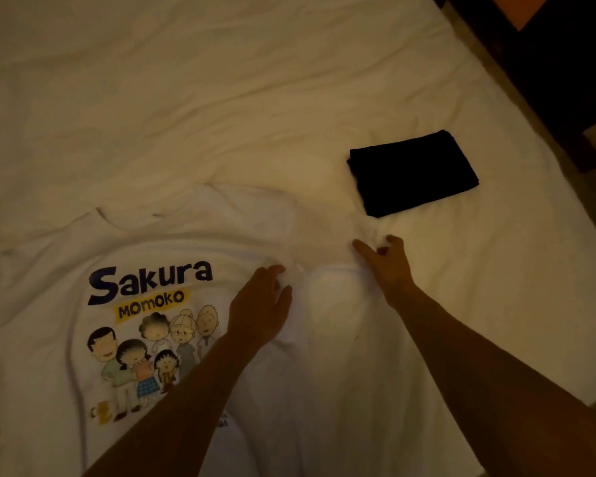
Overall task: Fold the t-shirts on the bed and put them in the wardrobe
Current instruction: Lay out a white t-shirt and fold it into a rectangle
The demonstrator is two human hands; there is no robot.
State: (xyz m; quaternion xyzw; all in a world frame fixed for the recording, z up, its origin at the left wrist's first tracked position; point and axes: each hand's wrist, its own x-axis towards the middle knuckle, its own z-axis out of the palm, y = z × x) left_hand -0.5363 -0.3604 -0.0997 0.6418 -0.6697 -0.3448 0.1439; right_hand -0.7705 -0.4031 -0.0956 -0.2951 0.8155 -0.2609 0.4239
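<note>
White cotton printed t-shirt [145, 304] flat on bed [186, 98], folding step in hand. Left hand [260, 304] presses shirt, fingers relaxed; right hand [387, 261] pinches sleeve cloth. Next: fold sleeve inward. Black folded t-shirt [413, 173] nearby, done.

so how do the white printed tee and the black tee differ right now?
The white t-shirt is spread open, print up; the black t-shirt is already folded into a compact rectangle. The white one is being worked: the left hand rests on it near the shoulder and the right hand pinches its sleeve. The black one lies untouched, farther off. Both lie on the bed.
</note>
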